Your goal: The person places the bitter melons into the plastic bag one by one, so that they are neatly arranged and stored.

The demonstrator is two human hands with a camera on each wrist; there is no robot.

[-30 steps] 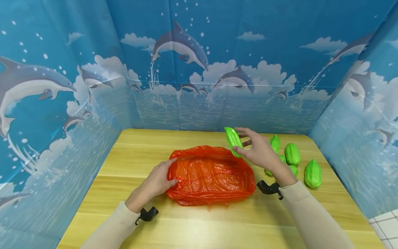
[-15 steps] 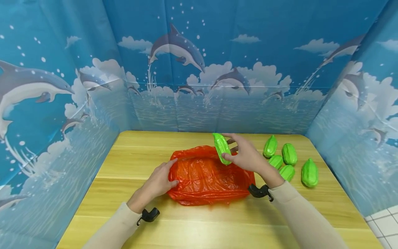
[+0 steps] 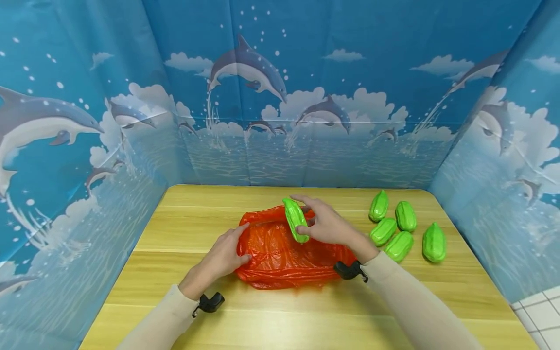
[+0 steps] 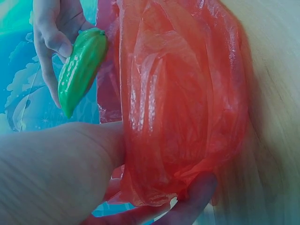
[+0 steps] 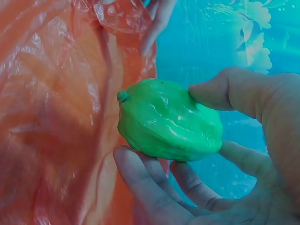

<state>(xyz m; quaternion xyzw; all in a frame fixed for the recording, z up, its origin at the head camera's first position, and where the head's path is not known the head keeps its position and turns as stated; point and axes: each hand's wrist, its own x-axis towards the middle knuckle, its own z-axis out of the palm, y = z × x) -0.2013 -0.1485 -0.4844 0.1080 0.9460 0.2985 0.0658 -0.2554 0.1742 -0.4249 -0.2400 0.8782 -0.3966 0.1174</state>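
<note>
In the head view a red plastic bag (image 3: 271, 245) lies with its wide mouth facing up at the middle of the table. My left hand (image 3: 222, 253) holds the bag's left rim, thumb and fingers on either side of the film; the left wrist view shows fingertips (image 4: 199, 190) against the plastic. Over the bag's opening, my right hand (image 3: 329, 227) grips a bright green bitter melon (image 3: 293, 218), tilted with its pointed end toward the back. The right wrist view has the bitter melon (image 5: 171, 122) pinched between thumb and fingers, stem end toward the bag.
Several more green bitter melons lie to the right of the bag, including one at the back (image 3: 406, 216) and one apart at the far right (image 3: 434, 243). The wooden table (image 3: 271, 323) is enclosed by a blue dolphin-print curtain (image 3: 280, 160).
My right hand has carried the bitter melon leftward and lower, from the bag's back right rim to above its opening. The left hand stays on the left rim.
</note>
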